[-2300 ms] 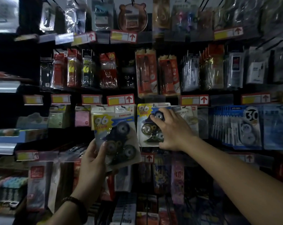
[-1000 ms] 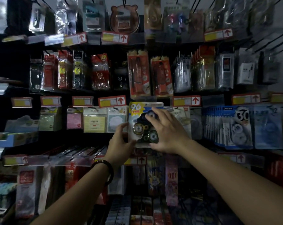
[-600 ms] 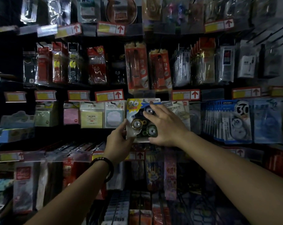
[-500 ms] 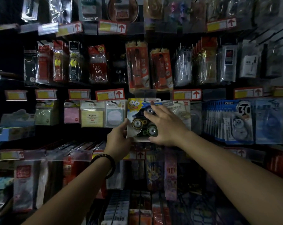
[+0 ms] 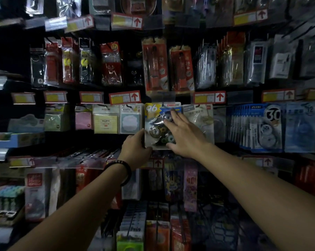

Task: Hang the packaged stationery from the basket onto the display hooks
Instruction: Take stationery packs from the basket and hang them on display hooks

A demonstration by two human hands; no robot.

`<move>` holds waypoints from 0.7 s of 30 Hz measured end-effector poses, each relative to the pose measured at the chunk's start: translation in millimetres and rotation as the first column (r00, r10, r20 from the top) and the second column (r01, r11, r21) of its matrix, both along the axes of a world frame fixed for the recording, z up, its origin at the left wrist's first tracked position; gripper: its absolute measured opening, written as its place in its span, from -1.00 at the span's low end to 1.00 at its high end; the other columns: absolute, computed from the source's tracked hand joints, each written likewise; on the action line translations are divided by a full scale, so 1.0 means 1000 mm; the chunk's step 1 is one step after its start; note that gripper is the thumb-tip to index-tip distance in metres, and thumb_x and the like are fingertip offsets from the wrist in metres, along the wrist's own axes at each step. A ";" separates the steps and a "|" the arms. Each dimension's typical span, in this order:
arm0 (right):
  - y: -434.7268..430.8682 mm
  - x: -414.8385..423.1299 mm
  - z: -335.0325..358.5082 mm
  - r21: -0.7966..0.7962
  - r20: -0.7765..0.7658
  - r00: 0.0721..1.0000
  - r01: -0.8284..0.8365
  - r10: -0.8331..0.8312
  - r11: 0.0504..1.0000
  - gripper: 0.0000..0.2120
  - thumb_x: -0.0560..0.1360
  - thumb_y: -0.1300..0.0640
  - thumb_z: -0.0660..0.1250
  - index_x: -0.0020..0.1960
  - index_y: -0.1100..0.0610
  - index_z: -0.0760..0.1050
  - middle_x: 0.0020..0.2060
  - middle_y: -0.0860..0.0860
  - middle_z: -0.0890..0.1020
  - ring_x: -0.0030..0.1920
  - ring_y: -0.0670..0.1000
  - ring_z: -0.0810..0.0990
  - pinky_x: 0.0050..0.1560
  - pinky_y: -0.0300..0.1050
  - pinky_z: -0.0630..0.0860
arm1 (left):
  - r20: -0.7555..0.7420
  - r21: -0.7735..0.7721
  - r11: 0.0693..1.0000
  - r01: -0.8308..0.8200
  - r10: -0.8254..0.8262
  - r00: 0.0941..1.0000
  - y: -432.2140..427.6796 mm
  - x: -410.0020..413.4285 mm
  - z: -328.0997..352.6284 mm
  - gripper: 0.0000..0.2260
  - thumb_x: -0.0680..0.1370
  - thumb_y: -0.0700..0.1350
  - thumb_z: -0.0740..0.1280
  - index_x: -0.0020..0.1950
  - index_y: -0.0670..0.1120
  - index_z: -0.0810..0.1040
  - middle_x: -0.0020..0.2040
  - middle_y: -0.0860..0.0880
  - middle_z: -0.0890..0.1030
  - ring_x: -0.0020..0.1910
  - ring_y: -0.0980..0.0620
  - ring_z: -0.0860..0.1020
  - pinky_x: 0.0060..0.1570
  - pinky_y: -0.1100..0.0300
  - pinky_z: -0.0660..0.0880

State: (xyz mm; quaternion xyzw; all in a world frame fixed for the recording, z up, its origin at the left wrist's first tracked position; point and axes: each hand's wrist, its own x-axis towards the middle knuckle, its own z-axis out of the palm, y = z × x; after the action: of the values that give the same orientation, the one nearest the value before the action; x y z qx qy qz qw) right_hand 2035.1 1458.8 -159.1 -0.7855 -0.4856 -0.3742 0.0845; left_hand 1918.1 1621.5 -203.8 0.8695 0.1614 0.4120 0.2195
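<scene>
the pack (image 5: 158,124) sits mid rack (image 5: 308,20), right beside the notes (image 5: 130,120). the left hand (image 5: 135,151) pinches its low left corner; the right hand (image 5: 185,134) lies flat on its front. if its hole misses the hidden hook, it may drop.

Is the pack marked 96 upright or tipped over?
The pack is upright: its 96 sits at the top, edges parallel to neighbouring packs.

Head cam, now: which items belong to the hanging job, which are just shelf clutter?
In the job: 96 tape pack, left hand gripping its lower-left edge, right hand pressing its front.
Just there: sticky-note packs, blue 30 packs, price tags.
</scene>
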 end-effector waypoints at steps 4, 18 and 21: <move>-0.023 -0.021 -0.029 0.099 0.022 0.996 -0.090 0.088 0.991 -0.41 0.55 -0.08 0.43 0.51 0.12 0.44 0.61 0.16 0.31 0.60 0.15 0.24 0.45 0.20 0.45 | 0.131 0.077 0.995 -0.065 0.055 0.990 -0.020 -0.029 -0.018 -0.49 0.54 -0.15 0.46 0.49 -0.03 0.50 0.32 -0.15 0.56 0.29 -0.22 0.55 0.32 -0.17 0.54; -0.095 -0.086 -0.436 -0.039 -0.675 0.727 -0.206 0.126 0.978 -0.87 0.53 -0.07 0.31 -0.01 -0.05 0.56 -0.11 -0.08 0.63 -0.11 -0.01 0.62 -0.14 -0.01 0.60 | -0.564 -0.067 0.964 0.256 -0.248 0.787 -0.083 -0.141 -0.397 -0.91 0.66 -0.01 0.37 0.11 0.13 0.66 0.01 0.17 0.69 -0.09 0.17 0.65 -0.10 0.02 0.65; -0.108 -0.098 -0.552 -0.179 -0.872 0.480 -0.137 -0.092 0.974 -0.83 0.48 -0.14 0.31 -0.02 -0.09 0.57 -0.13 -0.16 0.67 -0.14 -0.12 0.66 -0.14 0.00 0.67 | -0.711 -0.255 0.945 0.203 -0.326 0.623 -0.081 -0.152 -0.484 -0.94 0.66 0.01 0.39 0.06 0.18 0.63 0.03 0.17 0.70 -0.04 0.16 0.67 -0.02 0.10 0.66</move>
State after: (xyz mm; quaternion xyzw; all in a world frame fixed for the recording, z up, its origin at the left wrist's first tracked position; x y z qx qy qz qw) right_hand 1936.8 1350.8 -711.3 -0.8639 -0.4233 0.1369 0.2361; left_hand 1766.2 1541.0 -687.8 0.9561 0.1375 -0.0300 0.2572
